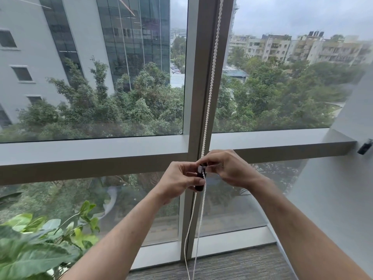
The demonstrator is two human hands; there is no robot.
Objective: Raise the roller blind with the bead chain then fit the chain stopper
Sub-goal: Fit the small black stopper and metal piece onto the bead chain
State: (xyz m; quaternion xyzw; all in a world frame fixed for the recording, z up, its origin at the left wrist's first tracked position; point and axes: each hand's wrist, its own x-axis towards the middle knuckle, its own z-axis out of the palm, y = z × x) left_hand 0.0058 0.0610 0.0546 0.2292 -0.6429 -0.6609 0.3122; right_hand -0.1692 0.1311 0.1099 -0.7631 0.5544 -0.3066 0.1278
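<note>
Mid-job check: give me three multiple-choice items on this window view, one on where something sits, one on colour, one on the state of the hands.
1. Where is the leafy plant?
A. lower left
B. upper right
C. on the sill

2. What colour is the bead chain?
A. red
B. white
C. black

3. What are the left hand and right hand doing?
A. hanging idle
B. flat against the glass
C. both holding the dark chain stopper at the chain

Key: 1 A, its leaves fill the lower left corner. 2 B, white beads run down along the window frame. 3 C, fingers of both hands curl around the stopper.
</note>
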